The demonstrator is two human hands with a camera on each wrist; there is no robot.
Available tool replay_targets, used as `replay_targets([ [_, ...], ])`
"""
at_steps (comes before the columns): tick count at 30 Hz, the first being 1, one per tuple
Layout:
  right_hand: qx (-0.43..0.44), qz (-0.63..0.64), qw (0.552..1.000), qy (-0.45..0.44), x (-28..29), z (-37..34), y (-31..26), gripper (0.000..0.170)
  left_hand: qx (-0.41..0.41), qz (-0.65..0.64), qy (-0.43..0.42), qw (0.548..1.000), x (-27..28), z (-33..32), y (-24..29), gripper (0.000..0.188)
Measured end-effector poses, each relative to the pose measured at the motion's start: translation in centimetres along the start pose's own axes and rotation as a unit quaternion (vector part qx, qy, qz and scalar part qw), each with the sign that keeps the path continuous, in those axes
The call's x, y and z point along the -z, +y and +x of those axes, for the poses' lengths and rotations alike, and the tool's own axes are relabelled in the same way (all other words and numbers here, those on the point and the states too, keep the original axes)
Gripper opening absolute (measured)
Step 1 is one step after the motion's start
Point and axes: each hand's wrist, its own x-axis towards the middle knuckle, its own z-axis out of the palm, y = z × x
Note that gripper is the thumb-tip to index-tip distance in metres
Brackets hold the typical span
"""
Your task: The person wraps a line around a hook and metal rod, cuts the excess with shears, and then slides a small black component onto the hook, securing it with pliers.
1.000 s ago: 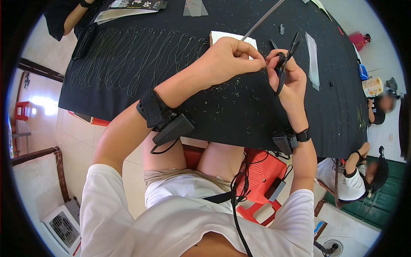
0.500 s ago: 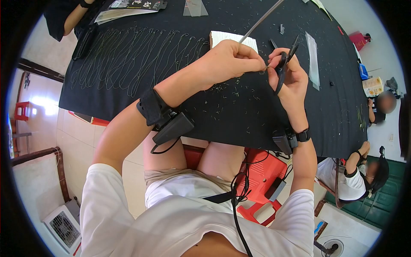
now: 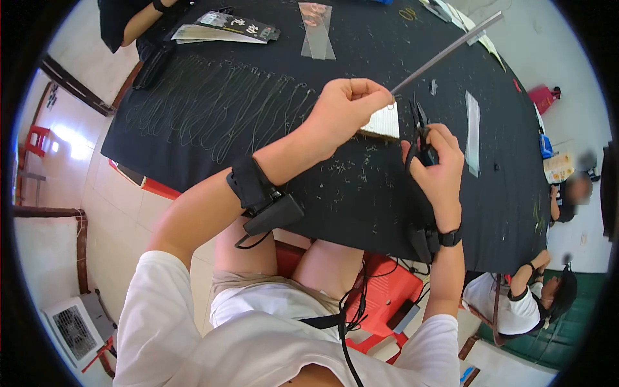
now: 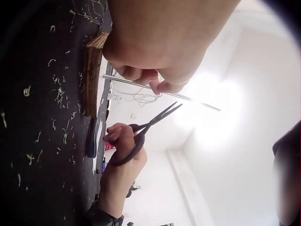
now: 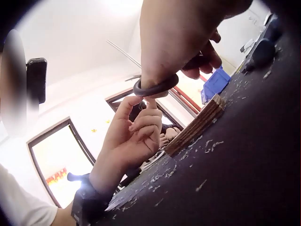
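Observation:
My left hand (image 3: 353, 111) pinches between thumb and fingers a thin grey metal rod (image 3: 445, 55), which slants up to the right in the head view. Fine line (image 4: 141, 98) hangs in loose loops beside those fingertips in the left wrist view. With its fingers through the dark handle loops, my right hand (image 3: 440, 161) holds a pair of black scissors (image 4: 149, 124), blades slightly apart and pointing toward the rod. Below the left fingertips lies a wooden block (image 3: 382, 122) with a white ridged top.
Many looped thin lines (image 3: 219, 106) are spread in a row across the black tablecloth (image 3: 348, 206). Small clippings (image 4: 59, 96) litter it. A clear plastic strip (image 3: 472, 132), plastic sleeves (image 3: 317, 39) and a printed packet (image 3: 225, 29) lie around. Other people (image 3: 516, 303) sit at the table.
My hands have parted: the right hand with the scissors has drawn back from the left fingertips. The head view has shifted, and the rod now shows more of its length.

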Motion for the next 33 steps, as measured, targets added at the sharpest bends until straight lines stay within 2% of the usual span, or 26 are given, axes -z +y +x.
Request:
replay_targets([
  [2,-0.002,-0.046,0.999,0.025,0.18,0.01,0.26,0.026,-0.007,0.010,0.009,1.000,-0.08,0.09,0.18,0.016],
  [8,0.019,-0.076,0.997,0.024,0.28,-0.03,0.43,0.023,-0.011,-0.024,0.000,1.000,-0.06,0.01,0.24,0.015],
  [14,-0.008,-0.072,0.997,-0.004,0.24,-0.10,0.41,0.021,-0.010,-0.020,0.000,1.000,-0.09,-0.11,0.44,0.015],
  [29,-0.006,-0.045,0.997,-0.059,0.44,0.11,0.11,0.025,-0.006,-0.027,-0.014,1.000,-0.04,-0.03,0.31,0.014],
  [33,0.002,-0.026,0.998,-0.049,0.30,0.09,0.12,0.027,-0.002,-0.022,-0.019,1.000,0.08,-0.05,0.29,0.015],
])
